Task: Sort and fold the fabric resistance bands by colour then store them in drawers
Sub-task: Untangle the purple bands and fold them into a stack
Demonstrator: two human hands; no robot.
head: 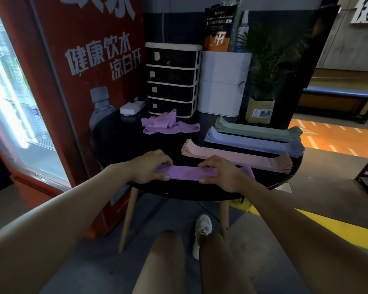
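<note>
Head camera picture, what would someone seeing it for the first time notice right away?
First, the two hands at the near edge of the black table: the left hand and right hand each grip an end of a purple band. Beyond the right hand lie three neat stacks, pink, lilac-blue and green. A loose purple heap sits in front of the drawer unit at the back.

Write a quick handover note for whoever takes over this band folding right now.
Left hand and right hand each grip an end of one purple fabric band at the near edge of the round black table.
Done: flat stacks of green bands, lavender-blue bands and pink bands.
Left: a loose heap of purple bands in front of the shut black four-drawer unit; nothing visibly stored.
</note>
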